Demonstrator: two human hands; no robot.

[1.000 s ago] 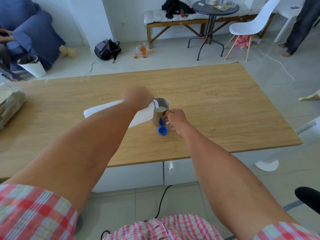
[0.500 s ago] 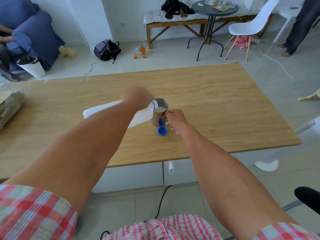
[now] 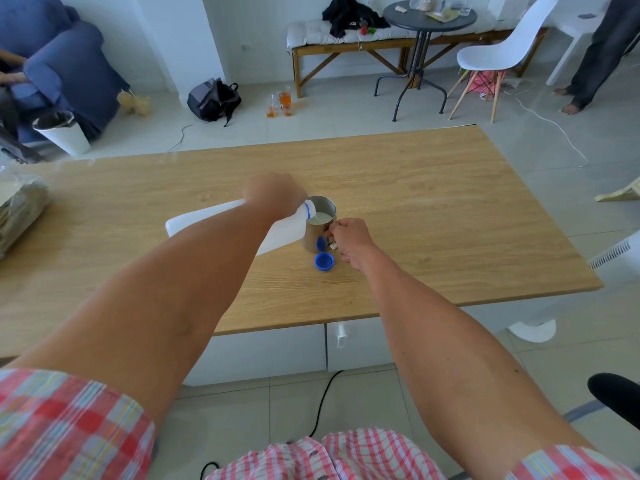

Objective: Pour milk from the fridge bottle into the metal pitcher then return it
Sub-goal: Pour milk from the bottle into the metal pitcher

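The left hand [image 3: 275,194] is clenching the milk bottle [image 3: 221,225], its long axis tipping toward three o'clock, mouth over the metal pitcher [image 3: 320,223], whose handle the right hand [image 3: 349,239] is gripping.

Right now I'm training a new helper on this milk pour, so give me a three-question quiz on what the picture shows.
1. True or false: the blue cap is screwed onto the milk bottle.
2. Which hand steadies the metal pitcher? A) left hand B) right hand C) neither
3. Fill in: the bottle's mouth is tilted over the pitcher's ____.

Key:
1. False; the cap lies on the wooden table, in front of the pitcher.
2. B; the right hand grips its handle, while the left hand holds the bottle.
3. Rim.
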